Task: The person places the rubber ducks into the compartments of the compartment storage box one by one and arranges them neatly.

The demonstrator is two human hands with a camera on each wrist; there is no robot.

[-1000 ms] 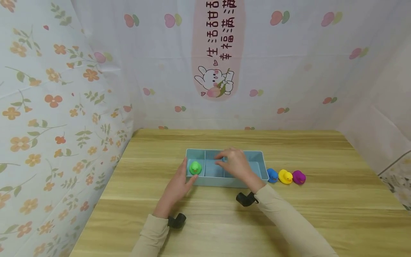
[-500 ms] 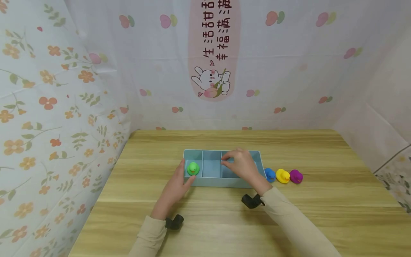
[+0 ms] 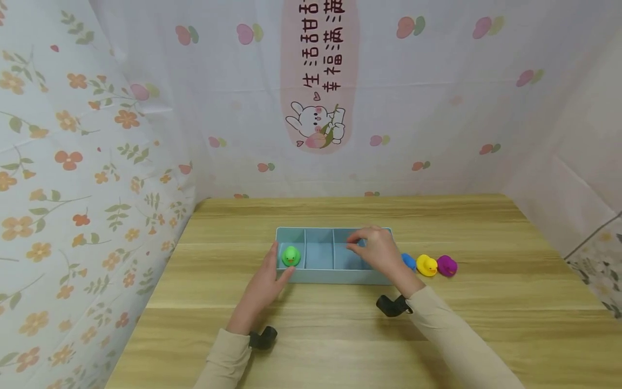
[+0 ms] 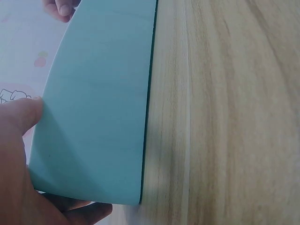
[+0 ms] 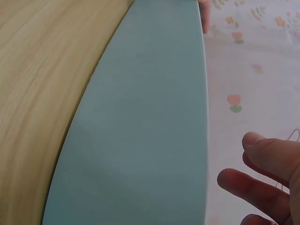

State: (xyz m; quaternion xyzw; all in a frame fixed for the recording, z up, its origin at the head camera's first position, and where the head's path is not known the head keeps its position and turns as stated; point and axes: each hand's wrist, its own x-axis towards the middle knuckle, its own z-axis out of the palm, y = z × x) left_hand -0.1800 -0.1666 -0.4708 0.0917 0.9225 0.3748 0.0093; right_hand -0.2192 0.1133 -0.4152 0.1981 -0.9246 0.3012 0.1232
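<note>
A pale blue divided box (image 3: 335, 276) stands on the wooden table, its compartments in a row. In its leftmost compartment sits a green rubber duck (image 3: 291, 256). My left hand (image 3: 262, 281) holds the box's left end, thumb at the front rim and fingers round the end wall, as the left wrist view shows too. Over the right part of the box hovers my right hand (image 3: 381, 251), fingers loosely bent and nothing between them; the right wrist view shows its thumb and fingers (image 5: 253, 187) apart. A blue rubber duck (image 3: 408, 262), partly hidden by the right hand, lies just right of the box.
Right of the blue duck, a yellow rubber duck (image 3: 427, 266) and a purple rubber duck (image 3: 447, 266) continue the row on the wooden table (image 3: 311, 335). A patterned cloth (image 3: 233, 108) hangs behind the table, with a flowered one on the left.
My right hand has moved rightward above the box, from the second compartment to the right part, and now covers part of the blue duck. The left hand keeps its place on the box.
</note>
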